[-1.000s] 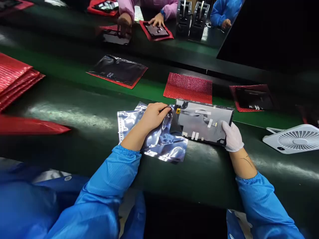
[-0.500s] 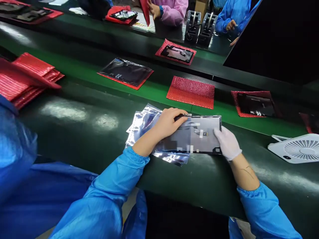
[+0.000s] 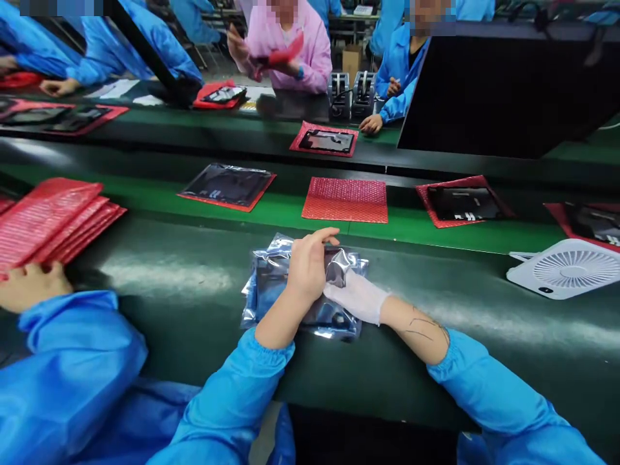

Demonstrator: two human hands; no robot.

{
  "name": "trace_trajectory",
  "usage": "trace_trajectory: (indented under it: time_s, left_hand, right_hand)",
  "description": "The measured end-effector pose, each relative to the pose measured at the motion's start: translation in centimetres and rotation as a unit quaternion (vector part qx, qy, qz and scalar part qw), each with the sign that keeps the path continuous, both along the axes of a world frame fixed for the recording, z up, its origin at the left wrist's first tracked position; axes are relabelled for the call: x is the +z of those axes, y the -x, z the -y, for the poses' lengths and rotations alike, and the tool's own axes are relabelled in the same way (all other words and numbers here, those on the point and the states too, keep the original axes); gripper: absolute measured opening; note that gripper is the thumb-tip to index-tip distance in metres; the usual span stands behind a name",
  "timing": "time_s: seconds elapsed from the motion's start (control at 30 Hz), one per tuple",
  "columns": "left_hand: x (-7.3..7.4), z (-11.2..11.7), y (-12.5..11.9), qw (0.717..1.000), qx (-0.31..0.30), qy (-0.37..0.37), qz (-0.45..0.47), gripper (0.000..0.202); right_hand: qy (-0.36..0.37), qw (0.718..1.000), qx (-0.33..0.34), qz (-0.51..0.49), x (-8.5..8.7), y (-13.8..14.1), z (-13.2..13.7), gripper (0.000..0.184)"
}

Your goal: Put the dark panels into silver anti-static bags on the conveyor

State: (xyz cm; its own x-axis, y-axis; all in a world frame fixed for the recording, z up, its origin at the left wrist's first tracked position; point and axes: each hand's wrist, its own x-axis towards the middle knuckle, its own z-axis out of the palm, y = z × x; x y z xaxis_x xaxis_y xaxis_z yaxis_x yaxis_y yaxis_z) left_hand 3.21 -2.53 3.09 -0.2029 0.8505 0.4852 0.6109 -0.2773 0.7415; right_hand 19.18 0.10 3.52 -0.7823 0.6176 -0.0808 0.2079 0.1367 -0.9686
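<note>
A dark flat display panel (image 3: 274, 279) lies inside a shiny clear plastic bag (image 3: 249, 316), on a small stack of similar bags on the dark green bench. My left hand (image 3: 307, 268), bare, rests over the middle of the bag, its fingers stretched out to the right near the top edge. In a white glove, my right hand (image 3: 361, 296) is closed on the bag's right end, with the film bunched up at its fingertips. The spot where the two hands meet partly hides the panel.
Red bubble-wrap pouches (image 3: 58, 219) are piled at left beside a neighbour's hand (image 3: 33, 284). On the green strip ahead lie a bare red pouch (image 3: 345, 200) and bagged panels (image 3: 227, 184). A white fan (image 3: 564, 268) stands right. A black screen (image 3: 484, 97) hangs at upper right.
The panel that stuck out to the right has gone into the bag. My right hand has moved left with it, up against my left hand. The view has tilted up.
</note>
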Motion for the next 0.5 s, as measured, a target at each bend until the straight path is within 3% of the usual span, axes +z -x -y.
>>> trace_trajectory:
  time_s: [0.13, 0.27, 0.4, 0.5]
  left_hand:
    - [-0.9, -1.0, 0.8, 0.998, 0.024, 0.033, 0.047, 0.076]
    - [-1.0, -1.4, 1.2, 0.992, 0.067, 0.028, 0.101, 0.070]
    - [0.6, 0.1, 0.8, 0.997, 0.070, -0.031, -0.023, 0.060]
    - [1.7, 1.4, 0.6, 0.983, 0.108, -0.113, -0.096, 0.051]
  right_hand:
    - [-0.005, 0.998, 0.010, 0.059, -0.3, -1.2, -0.1, 0.027]
    - [-0.018, 0.992, -0.018, 0.125, -0.9, -0.5, 0.2, 0.015]
    - [-0.032, 0.993, -0.072, 0.091, -1.5, 0.5, 0.4, 0.024]
    - [-0.012, 0.991, -0.115, 0.067, -1.5, 0.2, -2.3, 0.039]
